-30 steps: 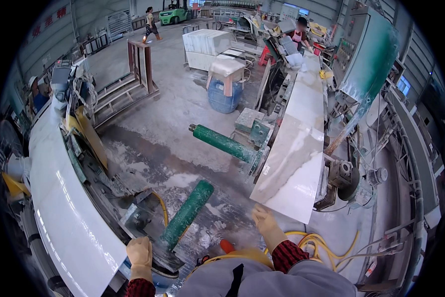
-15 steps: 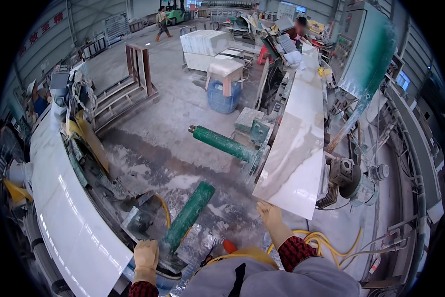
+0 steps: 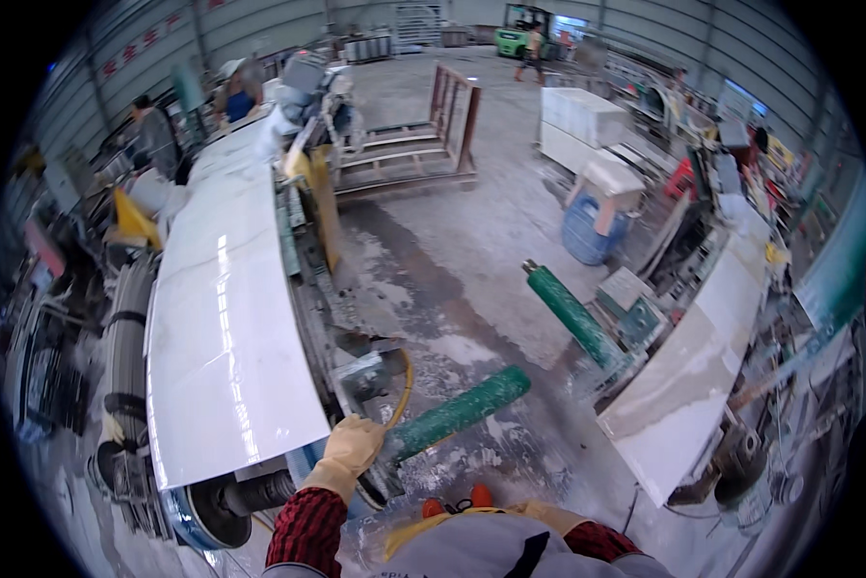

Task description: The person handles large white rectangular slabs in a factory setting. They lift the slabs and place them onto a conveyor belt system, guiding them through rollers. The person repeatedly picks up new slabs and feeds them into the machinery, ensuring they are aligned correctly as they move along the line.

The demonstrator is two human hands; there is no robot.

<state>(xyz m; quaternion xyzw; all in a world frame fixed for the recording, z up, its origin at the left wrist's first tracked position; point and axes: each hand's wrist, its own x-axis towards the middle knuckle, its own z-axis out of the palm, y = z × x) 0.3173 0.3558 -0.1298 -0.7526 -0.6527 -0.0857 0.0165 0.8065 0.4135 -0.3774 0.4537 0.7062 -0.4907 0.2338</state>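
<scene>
My left hand (image 3: pixel 349 450), in a pale work glove, is beside the near right corner of a long glossy white stone slab (image 3: pixel 226 376). Its fingers bend downward close together, and what lies under them is hidden. Just right of it a green roller (image 3: pixel 466 409) reaches out from the bench. At my waist my right hand (image 3: pixel 546 515), gloved too, is low against my grey apron, its fingers hidden and blurred. A second white slab with grey-brown veining (image 3: pixel 683 380) lies on the right-hand bench, apart from both hands.
Another green roller (image 3: pixel 572 313) juts from the right bench. A yellow hose (image 3: pixel 406 385) curves near my left hand. Beyond are a brown metal rack (image 3: pixel 457 116), a blue barrel (image 3: pixel 592 229), pale stone blocks (image 3: pixel 579 125) and a green forklift (image 3: pixel 515 39). Other people stand at the far left.
The view has swung left. My right hand has left the near edge of the veined slab and dropped to my waist. My left hand now appears farther forward, by the white slab's corner.
</scene>
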